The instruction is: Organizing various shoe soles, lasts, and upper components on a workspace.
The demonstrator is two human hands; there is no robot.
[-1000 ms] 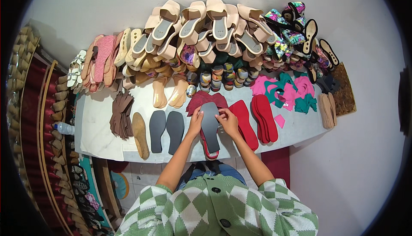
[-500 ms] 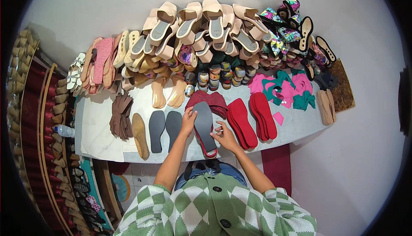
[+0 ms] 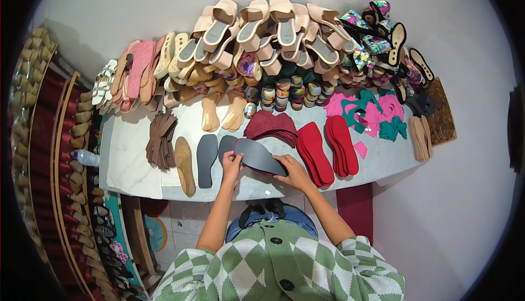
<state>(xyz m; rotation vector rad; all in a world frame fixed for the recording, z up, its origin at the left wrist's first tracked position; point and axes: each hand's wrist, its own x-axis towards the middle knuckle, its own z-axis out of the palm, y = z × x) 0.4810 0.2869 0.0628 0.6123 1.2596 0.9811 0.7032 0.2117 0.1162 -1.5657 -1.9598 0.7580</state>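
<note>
Between my two hands a grey shoe sole (image 3: 256, 155) is held slantwise above the near part of the table. My left hand (image 3: 232, 168) pinches its left end from below. My right hand (image 3: 294, 174) grips the other end, with the fingers on its edge. A thin red edge shows at the sole's left end; what lies under it is mostly hidden. Close to my left hand are two more grey soles, one (image 3: 206, 160) in full view and one (image 3: 225, 147) partly covered. A stack of dark red upper pieces (image 3: 270, 127) lies just beyond the held sole.
Red sole stacks (image 3: 315, 153) lie to the right, with pink and green scraps (image 3: 372, 112) behind. A wooden shoe last (image 3: 185, 167) and brown strips (image 3: 161, 139) are at left. Heeled sandals (image 3: 284, 22) pile along the wall; a shelf of lasts (image 3: 79, 153) stands left.
The grey sole has turned from nearly upright to slantwise, its upper end swinging left. My right hand has closed on its right end. The whole view has shifted slightly.
</note>
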